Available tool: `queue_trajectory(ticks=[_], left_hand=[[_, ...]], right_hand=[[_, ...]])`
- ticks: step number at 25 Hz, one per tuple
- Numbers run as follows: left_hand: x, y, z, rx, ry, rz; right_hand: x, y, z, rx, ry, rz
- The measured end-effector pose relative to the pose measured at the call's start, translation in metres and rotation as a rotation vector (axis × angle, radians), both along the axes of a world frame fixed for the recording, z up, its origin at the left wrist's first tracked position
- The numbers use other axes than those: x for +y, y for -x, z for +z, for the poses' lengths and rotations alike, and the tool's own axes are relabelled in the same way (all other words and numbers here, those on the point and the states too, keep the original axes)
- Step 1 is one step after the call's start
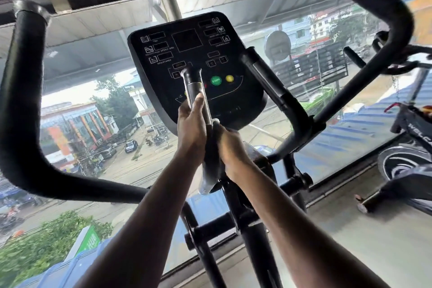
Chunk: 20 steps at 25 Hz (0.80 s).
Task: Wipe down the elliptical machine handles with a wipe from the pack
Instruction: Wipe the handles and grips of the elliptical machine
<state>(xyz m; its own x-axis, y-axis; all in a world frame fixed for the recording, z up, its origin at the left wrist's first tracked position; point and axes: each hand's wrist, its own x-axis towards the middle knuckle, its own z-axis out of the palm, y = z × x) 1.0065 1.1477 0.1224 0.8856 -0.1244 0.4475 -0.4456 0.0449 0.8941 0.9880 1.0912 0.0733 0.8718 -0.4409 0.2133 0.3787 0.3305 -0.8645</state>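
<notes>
I face the elliptical's black console [198, 54]. In front of it rises the short inner left handle [196, 85] with a silver sensor strip. My left hand [190, 131] is closed around this handle just below the strip, thumb up. My right hand [230, 149] grips the same handle lower down, pressed against the left hand. It holds a pale wipe [207, 181], which peeks out white above the fingers and hangs down below them. The inner right handle [268, 82] stands untouched. I see no wipe pack.
The long black moving handles curve on both sides, left [21, 77] and right [385, 7]. A large window behind the machine looks down on a street. Another exercise machine [411, 147] stands on the floor at the right. The elliptical's black frame [236, 213] runs down between my forearms.
</notes>
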Motion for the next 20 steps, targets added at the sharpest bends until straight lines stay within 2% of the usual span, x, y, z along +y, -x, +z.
queue_trajectory(ticks=[3,5,7,10,14,16,18,20], left_hand=[[0.001,0.009,0.000,-0.066,-0.110,0.089],[0.004,0.013,-0.010,-0.117,-0.165,0.127],[0.006,0.018,-0.023,-0.110,-0.131,0.091],[0.007,0.021,-0.033,-0.034,0.002,-0.012],[0.010,0.018,-0.041,-0.051,-0.041,0.015],[0.014,0.019,-0.049,-0.068,-0.071,0.009],[0.015,0.021,-0.056,-0.065,-0.058,-0.013],[0.014,0.026,-0.057,-0.041,0.001,-0.027]], right_hand=[[-0.004,0.011,0.010,-0.054,-0.021,-0.017],[-0.002,0.013,0.019,-0.115,0.115,-0.188],[0.014,0.022,-0.004,-0.134,0.236,-0.357],[0.031,0.040,-0.052,-0.164,0.222,-0.357],[0.007,0.039,-0.028,-0.084,0.173,-0.269],[0.016,0.041,-0.029,-0.197,0.320,-0.417],[0.037,0.042,-0.059,-0.358,0.422,-0.569],[0.043,0.043,-0.093,-0.411,0.492,-0.646]])
